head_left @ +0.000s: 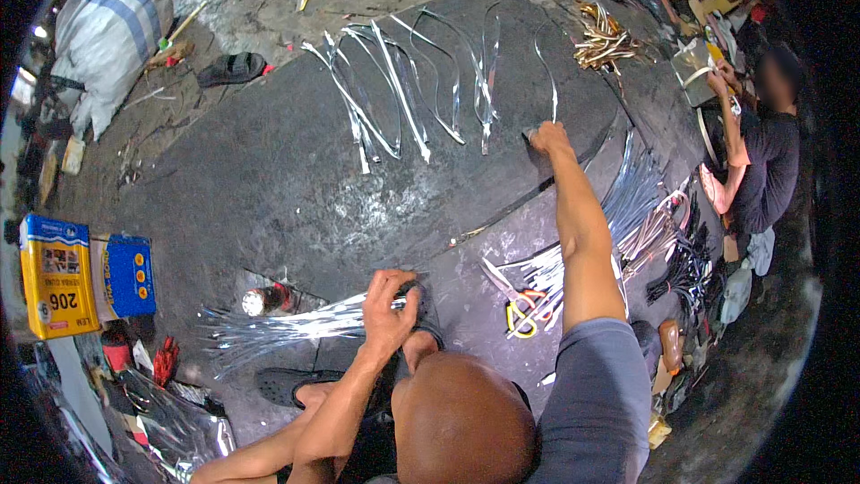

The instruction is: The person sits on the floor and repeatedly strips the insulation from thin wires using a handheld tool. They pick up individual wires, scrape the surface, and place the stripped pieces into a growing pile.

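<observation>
My right hand (548, 138), stretched far forward, is closed on the near end of a thin silver strip (548, 72) lying on the dark mat. To its left several more silver strips (403, 90) lie in loose loops. My left hand (387, 309) is bent, thumb and fingers apart, at the right end of a bundle of silver strips (305, 324) beside my foot. Whether it touches the bundle is hard to see. Scissors (511, 291) with yellow and orange handles lie on more strips under my right arm.
Bundles of grey strips (632, 184) and black strips (685, 264) lie at right; a brown-gold bundle (605, 40) is farther off. A co-worker (766, 152) sits at far right, handling a boxy object. Yellow and blue containers (58, 278), a sandal (231, 69) and a white sack (112, 45) stand left.
</observation>
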### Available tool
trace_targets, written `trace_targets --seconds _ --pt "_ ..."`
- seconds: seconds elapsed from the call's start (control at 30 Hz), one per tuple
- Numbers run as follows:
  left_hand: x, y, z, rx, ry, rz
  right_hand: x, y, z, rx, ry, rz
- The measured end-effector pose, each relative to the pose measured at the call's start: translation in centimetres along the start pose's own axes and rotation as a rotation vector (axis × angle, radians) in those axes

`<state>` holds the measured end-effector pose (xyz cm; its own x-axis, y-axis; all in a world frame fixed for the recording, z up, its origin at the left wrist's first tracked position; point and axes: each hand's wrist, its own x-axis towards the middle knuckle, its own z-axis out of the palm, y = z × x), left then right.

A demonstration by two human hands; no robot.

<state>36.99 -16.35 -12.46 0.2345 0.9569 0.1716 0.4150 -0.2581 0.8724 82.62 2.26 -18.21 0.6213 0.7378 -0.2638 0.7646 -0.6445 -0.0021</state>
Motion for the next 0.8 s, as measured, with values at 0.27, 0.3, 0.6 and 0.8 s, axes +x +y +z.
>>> trace_targets --seconds 0.27,0.3,0.6,0.8 --pt "0.1 -0.1 0.8 -0.072 -0.066 -0.12 -16.0 -4.9 2.9 0.877 -0.648 -0.085" --pt "0.1 -0.1 0.8 -0.078 -0.072 -0.142 -20.1 -5.5 3.8 1.113 -0.769 -0.042" --pt "-1.0 -1.6 -4.4 0.009 0.195 0.111 -35.2 -11.6 4.0 1.411 -1.126 -0.23" --pt "-0.6 -1.2 -8.5 -0.611 0.378 -0.58 -36.6 -17.3 1.2 0.922 -0.281 -1.213"
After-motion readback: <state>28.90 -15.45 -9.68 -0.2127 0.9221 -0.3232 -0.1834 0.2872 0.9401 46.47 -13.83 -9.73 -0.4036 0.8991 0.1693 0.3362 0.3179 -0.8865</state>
